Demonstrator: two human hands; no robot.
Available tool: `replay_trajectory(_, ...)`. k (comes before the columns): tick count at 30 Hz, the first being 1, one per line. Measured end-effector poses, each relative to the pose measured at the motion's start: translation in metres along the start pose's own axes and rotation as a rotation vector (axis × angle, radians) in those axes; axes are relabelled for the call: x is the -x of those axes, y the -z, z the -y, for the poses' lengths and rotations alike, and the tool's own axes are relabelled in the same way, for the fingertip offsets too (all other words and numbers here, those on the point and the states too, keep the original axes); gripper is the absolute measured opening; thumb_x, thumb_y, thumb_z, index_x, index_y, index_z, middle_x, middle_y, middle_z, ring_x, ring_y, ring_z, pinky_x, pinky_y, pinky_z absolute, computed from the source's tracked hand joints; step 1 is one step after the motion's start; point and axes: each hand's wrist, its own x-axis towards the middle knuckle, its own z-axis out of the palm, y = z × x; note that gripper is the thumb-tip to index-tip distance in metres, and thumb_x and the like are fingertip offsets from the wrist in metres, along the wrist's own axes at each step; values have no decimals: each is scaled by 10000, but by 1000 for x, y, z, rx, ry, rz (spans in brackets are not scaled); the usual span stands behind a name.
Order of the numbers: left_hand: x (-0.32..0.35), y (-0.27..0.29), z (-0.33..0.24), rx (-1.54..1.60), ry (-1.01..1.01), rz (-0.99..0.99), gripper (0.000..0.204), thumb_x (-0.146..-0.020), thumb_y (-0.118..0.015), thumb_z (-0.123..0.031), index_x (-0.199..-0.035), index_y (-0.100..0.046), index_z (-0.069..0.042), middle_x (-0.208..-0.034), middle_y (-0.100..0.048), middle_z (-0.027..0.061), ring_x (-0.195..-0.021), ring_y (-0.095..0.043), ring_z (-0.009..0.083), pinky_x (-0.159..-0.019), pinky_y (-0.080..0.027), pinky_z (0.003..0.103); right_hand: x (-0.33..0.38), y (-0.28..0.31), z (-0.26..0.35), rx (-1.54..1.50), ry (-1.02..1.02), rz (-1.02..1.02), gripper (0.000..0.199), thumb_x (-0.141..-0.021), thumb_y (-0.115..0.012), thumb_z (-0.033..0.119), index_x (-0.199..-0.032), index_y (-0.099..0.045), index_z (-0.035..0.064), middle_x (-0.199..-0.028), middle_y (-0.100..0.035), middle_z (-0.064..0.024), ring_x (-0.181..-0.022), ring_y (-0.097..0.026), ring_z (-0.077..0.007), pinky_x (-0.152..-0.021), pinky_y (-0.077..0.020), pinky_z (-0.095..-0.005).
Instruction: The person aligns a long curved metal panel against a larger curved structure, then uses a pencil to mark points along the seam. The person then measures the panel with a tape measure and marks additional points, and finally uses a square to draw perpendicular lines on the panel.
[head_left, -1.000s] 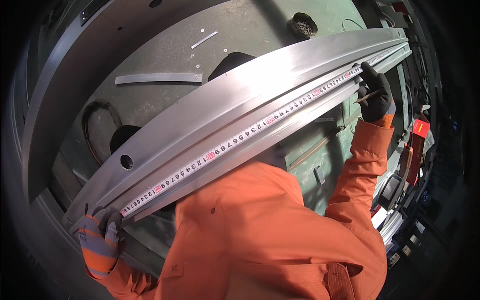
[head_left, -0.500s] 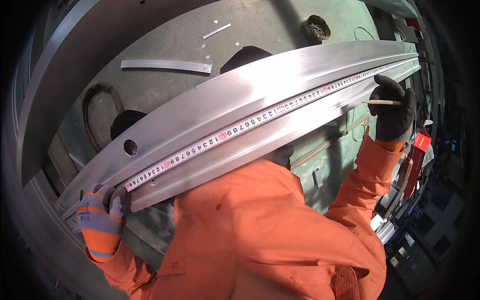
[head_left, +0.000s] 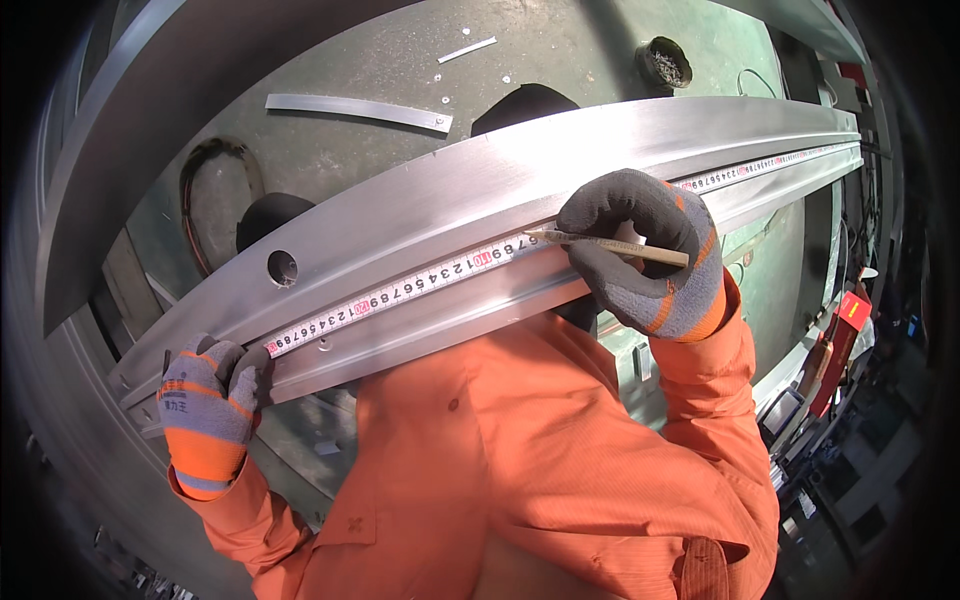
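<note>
A long silver metal profile (head_left: 470, 185) lies across my front, with a round hole near its left end. Along its groove runs the white blade of a tape measure (head_left: 400, 290). My left hand (head_left: 212, 395), gloved in grey and orange, closes on the blade's left end at the profile's edge; any tape case is hidden by the fingers. Over the middle of the profile, my gloved right hand (head_left: 660, 250) pinches a wooden pencil (head_left: 640, 250). The pencil points left, its tip at the tape's printed face. The right fingers cover a stretch of the tape.
Beyond the profile, a metal strip (head_left: 360, 112), a thinner strip (head_left: 467, 50) and a can of metal bits (head_left: 664, 66) rest on the green surface. A coiled hose (head_left: 190, 200) lies at left, below a large curved metal piece (head_left: 110, 130). A red box (head_left: 853, 311) sits at right.
My right hand has moved left with the pencil, from near the profile's far right end to its middle, bringing the tip to the tape. My left hand stays at the tape's left end.
</note>
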Motion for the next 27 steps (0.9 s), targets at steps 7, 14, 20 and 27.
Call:
replay_trajectory(7,2,-5,8,-16,-10,-21,228,-846,-693,-122,-1056,-782,-109,-1008,-690,140,-1008,-612,365,-883,-491,454,3,-3,-8,31,17,-20,123,-800,-742,31,-909,-684,32,-807,-708,-48,-712,-644,-129,-669,-513,-271)
replay_trajectory(14,0,-1,5,-7,5,6,221,-851,-698,-129,-1055,-782,-109,-1022,-687,144,-986,-612,367,-871,-489,460,4,-8,-8,63,10,-43,117,-796,-767,38,-887,-694,37,-775,-700,-47,-684,-641,-130,-645,-515,-266)
replay_trajectory(20,1,-5,12,-29,-43,-32,218,-845,-706,-133,-1047,-777,-88,-1017,-676,157,-957,-611,369,-857,-490,459,3,-9,-9,101,-3,-45,116,-793,-778,49,-885,-707,45,-739,-691,-51,-645,-638,-141,-623,-520,-273)
replay_trajectory(27,-6,6,-4,53,19,66,200,-840,-703,-131,-1018,-769,-68,-969,-652,165,-911,-604,377,-805,-489,449,2,-10,-7,100,7,-55,111,-791,-777,45,-878,-707,45,-743,-694,-50,-648,-639,-137,-624,-524,-273)
